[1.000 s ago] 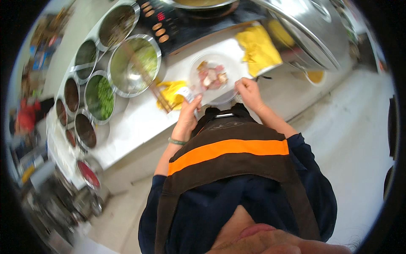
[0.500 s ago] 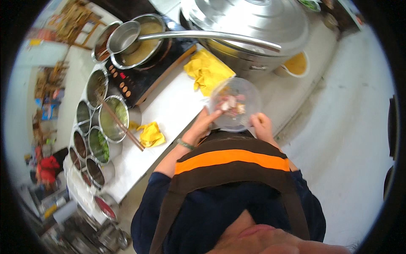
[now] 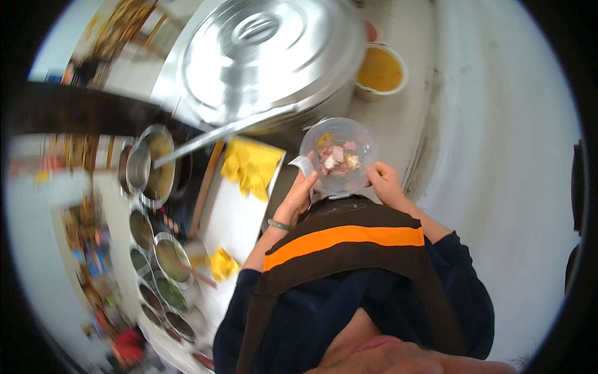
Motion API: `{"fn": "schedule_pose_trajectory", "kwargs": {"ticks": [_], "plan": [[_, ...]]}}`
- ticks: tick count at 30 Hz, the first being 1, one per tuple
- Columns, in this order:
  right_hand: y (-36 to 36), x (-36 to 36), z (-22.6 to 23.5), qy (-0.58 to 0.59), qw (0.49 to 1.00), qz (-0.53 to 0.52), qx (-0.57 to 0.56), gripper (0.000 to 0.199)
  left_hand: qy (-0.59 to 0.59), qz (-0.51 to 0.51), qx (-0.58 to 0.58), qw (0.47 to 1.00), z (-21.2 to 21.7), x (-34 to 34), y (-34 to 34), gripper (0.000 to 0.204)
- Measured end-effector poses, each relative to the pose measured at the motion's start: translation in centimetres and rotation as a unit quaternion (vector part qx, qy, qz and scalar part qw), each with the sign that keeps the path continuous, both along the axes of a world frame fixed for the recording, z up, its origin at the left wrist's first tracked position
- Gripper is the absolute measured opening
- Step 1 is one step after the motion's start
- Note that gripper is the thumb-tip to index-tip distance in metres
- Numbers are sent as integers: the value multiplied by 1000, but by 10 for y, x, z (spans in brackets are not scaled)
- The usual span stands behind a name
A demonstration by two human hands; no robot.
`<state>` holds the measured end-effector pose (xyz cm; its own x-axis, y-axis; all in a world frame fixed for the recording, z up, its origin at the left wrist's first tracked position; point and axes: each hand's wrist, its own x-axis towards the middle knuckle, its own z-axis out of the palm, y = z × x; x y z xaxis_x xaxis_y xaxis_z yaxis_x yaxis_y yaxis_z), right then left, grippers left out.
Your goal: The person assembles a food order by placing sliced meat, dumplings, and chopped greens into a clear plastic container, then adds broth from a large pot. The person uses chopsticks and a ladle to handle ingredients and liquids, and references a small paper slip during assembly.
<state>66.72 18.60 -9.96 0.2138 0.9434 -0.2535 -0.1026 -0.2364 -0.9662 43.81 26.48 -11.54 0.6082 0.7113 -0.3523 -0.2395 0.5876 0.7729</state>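
Note:
In front of my apron is a clear plastic bowl (image 3: 363, 138), with chopped pink and pale pieces that look like meat (image 3: 338, 159) and some yellowish bits in the bottom. My left hand (image 3: 299, 194), a green bangle at its wrist, grips the bowl's left side. A curled white paper slip (image 3: 303, 164) shows at the left fingertips; whether they pinch it I cannot tell. On the right, the fingers of my right hand (image 3: 384, 182) are closed on the bowl's rim.
A large lidded metal pot (image 3: 274, 59) stands ahead, beside a white bucket of orange liquid (image 3: 380, 71). A long-handled ladle (image 3: 138, 167) lies across a smaller pot. Yellow cloths (image 3: 251, 167) rest on the white table (image 3: 232, 218); several metal containers (image 3: 177, 324) line its left side.
The view has swung to the right, so the pots and table appear farther left. Both hands still hold the bowl. The white paper slip now shows by my left fingers.

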Motion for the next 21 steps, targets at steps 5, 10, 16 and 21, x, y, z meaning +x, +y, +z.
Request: {"fn": "schedule_pose_trajectory", "kwargs": {"ticks": [5, 10, 16, 21], "plan": [[-7, 8, 3, 41, 998, -43, -6, 25, -22, -56, -85, 995, -16, 29, 33, 87], [-9, 47, 7, 172, 983, -5, 59, 31, -27, -80, -128, 988, -9, 61, 43, 76], [0, 177, -27, 143, 969, -189, -70, 35, -14, -93, -165, 982, -6, 153, 70, 70], [17, 301, -76, 31, 948, -225, -222, 22, -34, -75, -181, 980, -13, 266, 103, 66]]}}
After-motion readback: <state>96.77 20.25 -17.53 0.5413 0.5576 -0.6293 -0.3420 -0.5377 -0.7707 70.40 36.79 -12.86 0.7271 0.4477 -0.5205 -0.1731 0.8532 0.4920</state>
